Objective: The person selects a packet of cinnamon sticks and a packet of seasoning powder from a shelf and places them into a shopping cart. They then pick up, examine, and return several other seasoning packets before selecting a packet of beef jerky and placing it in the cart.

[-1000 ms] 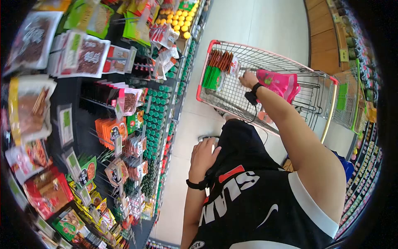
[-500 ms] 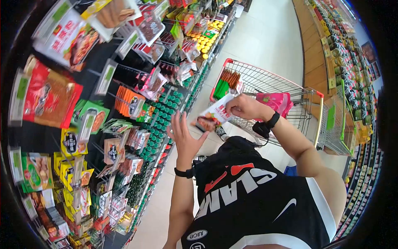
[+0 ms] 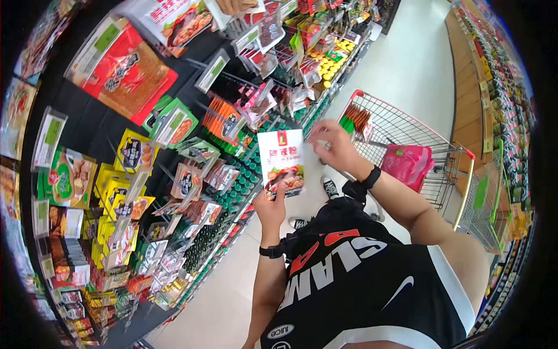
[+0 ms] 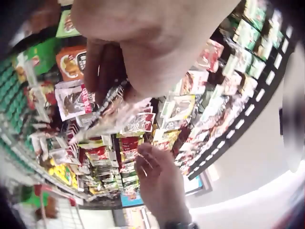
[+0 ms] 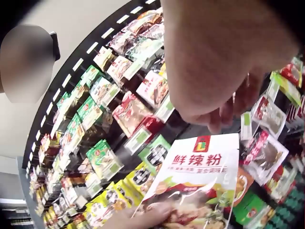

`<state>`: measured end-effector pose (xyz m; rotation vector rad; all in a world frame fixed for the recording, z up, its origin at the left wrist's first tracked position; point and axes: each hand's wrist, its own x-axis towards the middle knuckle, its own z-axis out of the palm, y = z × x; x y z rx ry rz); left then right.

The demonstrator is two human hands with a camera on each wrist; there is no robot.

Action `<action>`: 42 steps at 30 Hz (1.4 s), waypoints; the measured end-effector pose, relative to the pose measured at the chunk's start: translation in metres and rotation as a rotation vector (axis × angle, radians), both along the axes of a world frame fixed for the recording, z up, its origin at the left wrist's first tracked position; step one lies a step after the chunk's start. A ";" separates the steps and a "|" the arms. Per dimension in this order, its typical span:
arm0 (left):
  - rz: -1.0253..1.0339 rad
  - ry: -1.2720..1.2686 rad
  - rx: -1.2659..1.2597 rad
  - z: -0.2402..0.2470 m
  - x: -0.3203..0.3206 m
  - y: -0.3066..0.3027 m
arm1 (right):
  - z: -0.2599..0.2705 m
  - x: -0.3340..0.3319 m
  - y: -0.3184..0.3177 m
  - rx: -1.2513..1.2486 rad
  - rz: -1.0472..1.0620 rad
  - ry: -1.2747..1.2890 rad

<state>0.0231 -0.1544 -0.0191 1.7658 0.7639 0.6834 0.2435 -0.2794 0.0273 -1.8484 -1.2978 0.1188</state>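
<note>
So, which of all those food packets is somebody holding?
The white packet held near its bottom by the left grip. What sets it apart: a similar white one is on the rack instead.

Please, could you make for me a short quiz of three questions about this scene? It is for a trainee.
1. Which hand grips the white packet?
2. True or false: the pink bag lies on the floor.
3. Fill the gap: in the head view, the dark display rack stands to the ___ of the shopping cart.

Key:
1. The left hand.
2. False; the pink bag lies in the shopping cart.
3. Left.
</note>
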 end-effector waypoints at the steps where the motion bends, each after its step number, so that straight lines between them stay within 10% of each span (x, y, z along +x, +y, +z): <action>1: 0.079 -0.022 0.009 0.002 -0.003 -0.001 | -0.009 -0.006 0.004 -0.042 0.047 0.039; 5: 0.078 0.082 0.369 -0.008 -0.013 -0.010 | -0.043 -0.064 0.021 -0.206 0.529 0.623; 13: -0.110 0.325 0.745 0.043 -0.036 -0.033 | -0.042 -0.082 0.049 -0.075 0.393 1.389; 24: 0.095 0.015 0.503 0.037 -0.065 -0.024 | -0.028 -0.115 0.055 -0.053 0.803 1.422; 31: 0.114 -0.435 -0.444 0.033 -0.063 0.006 | -0.012 -0.115 0.059 -0.034 0.645 -0.105; 42: 0.097 -0.268 -0.321 0.060 -0.006 0.051 | -0.007 -0.030 0.110 0.180 0.604 0.351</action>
